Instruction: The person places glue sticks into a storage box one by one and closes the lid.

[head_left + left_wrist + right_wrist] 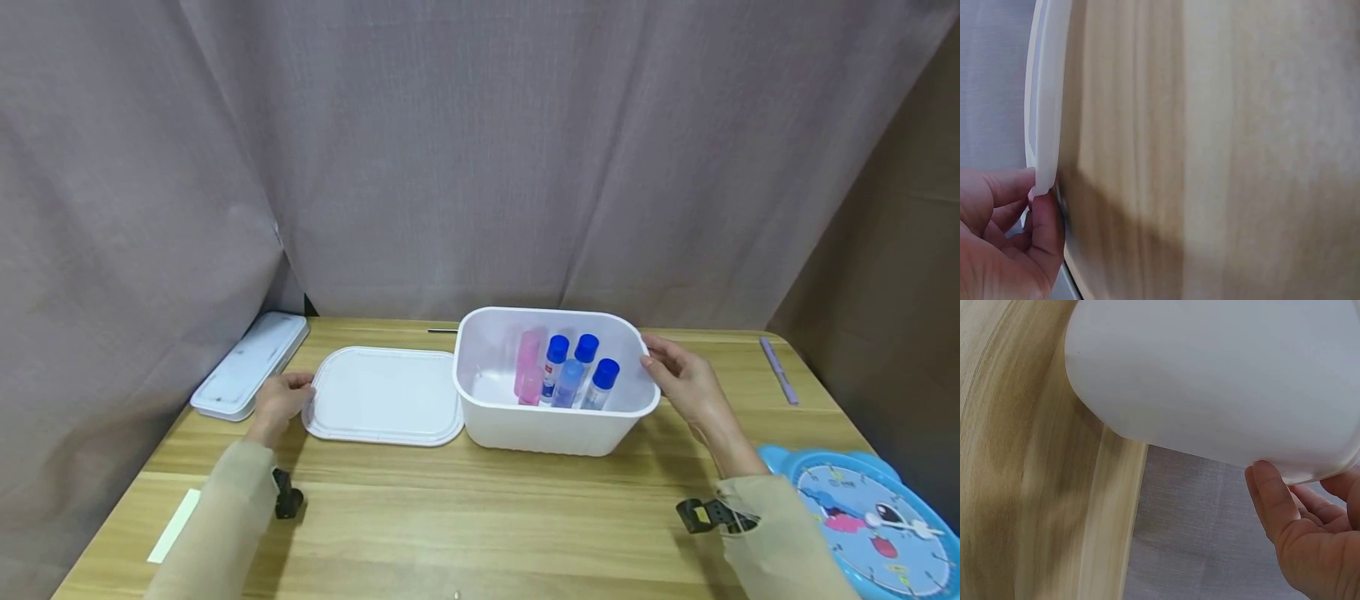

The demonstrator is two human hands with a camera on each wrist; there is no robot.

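Spanning the whole view, the wooden counter (480, 517) carries everything, and both hands rest at its far half. Between them stands the white bin (551, 417), open at the top, its rim just beside the right hand (686, 379). That hand curls its fingers over the bin's right rim while the thumb (1275, 497) presses under the lip, a hold that would steady the bin. Flat on the counter, touching the bin's left wall, lies the white lid (382, 396); the left hand (281, 400) pinches its left edge between thumb (1044, 228) and fingers, the edge lifted slightly off the wood in the left wrist view. Beyond the left hand lies a long white case (251, 362). Near the right forearm sits a blue toy clock (870, 521). Inside the bin, leaning upright toward the right hand's side, are three blue-capped glue sticks (577, 375) and a pink tube (528, 367). Well past the right hand lies a purple pen (778, 369).
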